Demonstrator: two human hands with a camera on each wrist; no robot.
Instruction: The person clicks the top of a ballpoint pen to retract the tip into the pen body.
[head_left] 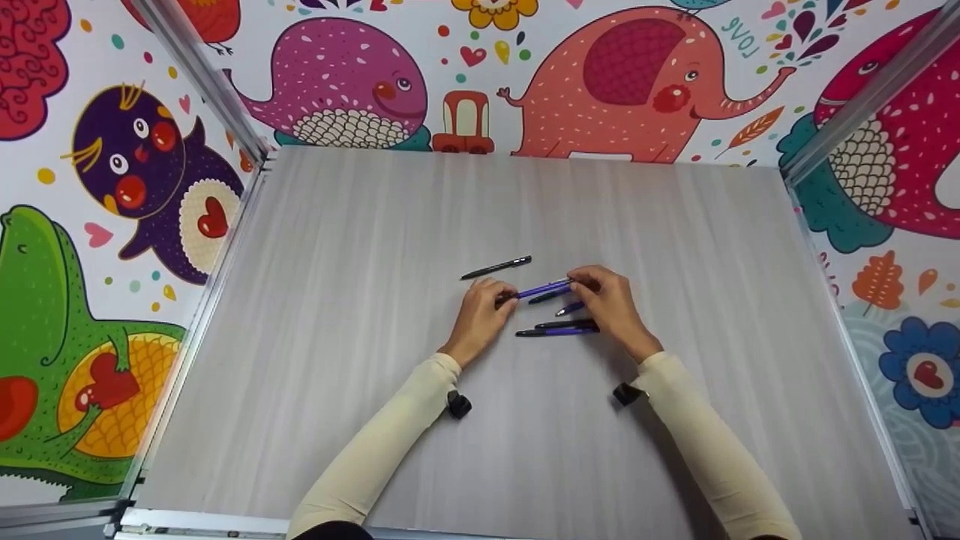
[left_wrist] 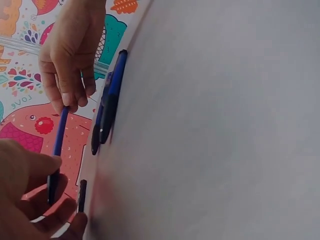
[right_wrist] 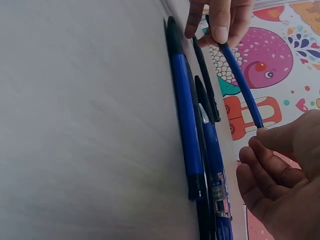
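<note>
A slim blue pen (head_left: pixel 543 289) is stretched between both hands, held above the table. My left hand (head_left: pixel 477 319) pinches its dark end between thumb and fingers. The other end is pinched by the thumb and fingertips of my right hand (head_left: pixel 611 306); in the right wrist view that pen (right_wrist: pixel 242 85) slants between the two hands. Below lie several more pens, among them a blue pen with black ends (right_wrist: pixel 187 110) and a blue one with a silver tip (right_wrist: pixel 212 150). Parts of these are covered by the right hand in the head view.
Beyond the left hand, a black pen (head_left: pixel 496 267) lies by itself. The grey wood-grain table (head_left: pixel 337 247) is bordered by metal rails and panels printed with cartoon animals, such as an elephant (head_left: pixel 607 90). Black wrist cameras sit on both cream sleeves (head_left: pixel 390 427).
</note>
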